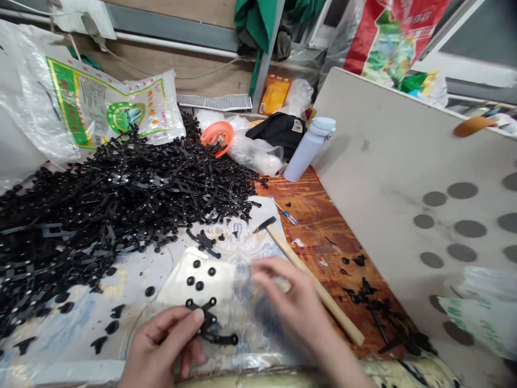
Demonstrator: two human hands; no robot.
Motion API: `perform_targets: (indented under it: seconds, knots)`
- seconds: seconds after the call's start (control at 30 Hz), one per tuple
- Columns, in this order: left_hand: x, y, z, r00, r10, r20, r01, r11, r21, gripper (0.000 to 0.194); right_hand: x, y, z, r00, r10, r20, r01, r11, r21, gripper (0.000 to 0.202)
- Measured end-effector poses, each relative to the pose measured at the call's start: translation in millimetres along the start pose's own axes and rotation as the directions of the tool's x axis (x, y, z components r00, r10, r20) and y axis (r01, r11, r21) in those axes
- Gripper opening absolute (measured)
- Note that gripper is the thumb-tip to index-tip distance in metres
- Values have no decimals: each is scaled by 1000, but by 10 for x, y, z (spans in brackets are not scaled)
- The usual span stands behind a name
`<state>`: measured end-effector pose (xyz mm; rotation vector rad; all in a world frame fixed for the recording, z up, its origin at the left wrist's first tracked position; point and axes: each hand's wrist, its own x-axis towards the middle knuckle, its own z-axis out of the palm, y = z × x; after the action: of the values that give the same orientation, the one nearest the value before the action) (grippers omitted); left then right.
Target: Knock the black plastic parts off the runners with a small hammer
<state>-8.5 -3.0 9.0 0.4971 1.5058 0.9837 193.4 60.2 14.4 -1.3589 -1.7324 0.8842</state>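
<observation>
- Left grip, at the left hand (165, 345), is closed in a pinch on a black jointed linkage (209, 321); I read the thumb along the top and the other fingers folded beneath.
- That hand rises from the near edge, left of centre, its thumb tip pointing far and right.
- I see the linkage at the near middle of the scene, two arms spread toward the far side and one reaching right past the thumb.
- The right hand (288, 291) comes in from the near right, forearm slanting far and left, fingers bent toward the left hand and well apart from the linkage.
- On my feed its fingertips blur: that grip looks loosely curled, and I cannot tell whether it has hold of anything.
- Just beyond the linkage, four black round pieces (196, 264) lie on a white sheet (172, 288).
- Right of the sheet, a hammer (331, 302) lies slantwise, head far and handle end near, passing beside the right hand.
- Far left, I have a big heap of black linkages (141, 183) spread over the patterned covering (242, 350).
- Bare wood of the surface (311, 215) shows at right, with a screwdriver (288, 216) and, farther off, a pale blue bottle (309, 151).
</observation>
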Motion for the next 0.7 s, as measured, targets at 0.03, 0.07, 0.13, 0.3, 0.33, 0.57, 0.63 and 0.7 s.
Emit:
perform_targets:
  seconds: [0.03,0.07,0.13,0.3,0.33,0.57,0.63,0.7]
  knots:
    - [18,4,-15,1000,-21,-14,20,999,-35,31,64,110,-112,991,-20,-135,-8,979,-204,21]
    - [32,8,-31,999,-32,-32,30,998,-56,29,124,229,-205,983,-1,-181,-77,903,-423,23]
    - [54,13,-61,997,-29,-74,23,997,-70,27,218,456,-310,981,75,-177,-172,754,-633,25]
    - [116,12,-93,997,12,-70,-15,999,-47,26,287,664,-273,978,135,-158,-207,712,-671,16]
    - [130,12,-93,998,13,-60,-17,999,-51,26,281,629,-267,978,131,-161,-206,714,-669,15]
    - [189,29,-103,999,11,-49,-18,989,-148,37,24,69,-277,993,49,112,-6,937,-349,25]
    - [196,22,-105,998,8,-65,-18,987,-160,37,-77,-44,-214,969,40,244,11,979,-206,27]
    - [199,9,-102,997,14,-73,-25,990,-140,37,-151,-94,-143,951,62,304,-13,987,-161,24]
